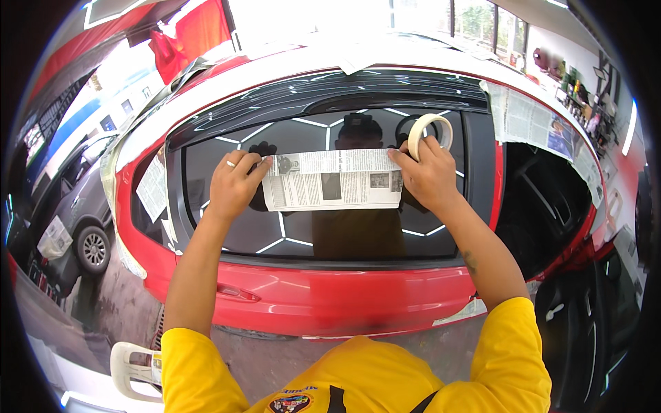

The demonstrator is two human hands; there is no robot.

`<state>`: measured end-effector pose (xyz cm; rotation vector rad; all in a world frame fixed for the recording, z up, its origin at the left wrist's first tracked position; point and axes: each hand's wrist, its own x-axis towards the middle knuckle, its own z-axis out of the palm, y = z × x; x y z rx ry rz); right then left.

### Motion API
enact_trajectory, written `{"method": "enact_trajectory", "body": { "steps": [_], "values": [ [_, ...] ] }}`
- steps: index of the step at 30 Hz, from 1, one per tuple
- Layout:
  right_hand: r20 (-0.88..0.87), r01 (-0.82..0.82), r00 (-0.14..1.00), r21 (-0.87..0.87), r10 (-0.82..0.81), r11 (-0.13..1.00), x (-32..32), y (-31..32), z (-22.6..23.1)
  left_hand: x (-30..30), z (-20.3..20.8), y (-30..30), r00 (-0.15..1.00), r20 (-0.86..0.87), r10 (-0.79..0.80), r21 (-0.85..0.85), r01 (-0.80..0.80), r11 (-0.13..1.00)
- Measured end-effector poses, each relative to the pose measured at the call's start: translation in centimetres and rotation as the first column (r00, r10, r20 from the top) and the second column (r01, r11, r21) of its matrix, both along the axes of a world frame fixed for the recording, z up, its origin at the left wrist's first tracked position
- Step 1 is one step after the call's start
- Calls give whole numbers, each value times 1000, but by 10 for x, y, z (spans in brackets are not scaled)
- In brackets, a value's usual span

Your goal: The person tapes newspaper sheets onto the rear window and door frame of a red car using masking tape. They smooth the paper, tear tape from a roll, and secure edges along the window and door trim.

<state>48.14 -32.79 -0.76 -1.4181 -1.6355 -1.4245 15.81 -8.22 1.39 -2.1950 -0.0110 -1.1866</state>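
Observation:
A folded strip of newspaper (334, 182) is stretched between my two hands in front of the dark side window (275, 237) of a red car. My left hand (236, 180) pinches its upper left corner, a ring on one finger. At the upper right corner my right hand (430, 172) grips the paper. A roll of cream masking tape (446, 131) hangs at the fingers of that same hand. Whether the paper touches the glass I cannot tell. Above it runs a dark window visor (289, 110).
Newspaper sheets (530, 117) cover the car's edge at upper right, and another sheet (153, 189) is on the left glass. The red door (330, 296) is below. A grey car (79, 213) stands left, near a white plastic chair (134, 372). Shelves of bottles (575, 96) line the right wall.

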Motion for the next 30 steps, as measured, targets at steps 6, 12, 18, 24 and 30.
{"method": "enact_trajectory", "body": {
  "steps": [6,12,18,24,30],
  "values": [
    [-72,20,997,39,-17,999,-4,1,-7,-8,-4,-12,988,-30,152,11,-152,988],
    [-79,82,994,83,-76,993,-12,6,-11,62,-43,-94,994,112,1,-328,36,944],
    [-76,99,993,97,-92,990,-10,0,-8,97,-64,-67,998,-10,56,-407,-55,912],
    [-361,179,931,333,-50,926,-27,-6,-17,95,-66,-63,998,-12,65,-377,-65,924],
    [-285,279,911,-110,-299,954,-98,41,-41,94,-65,-63,995,-27,98,-368,-101,924]
  ]
}}
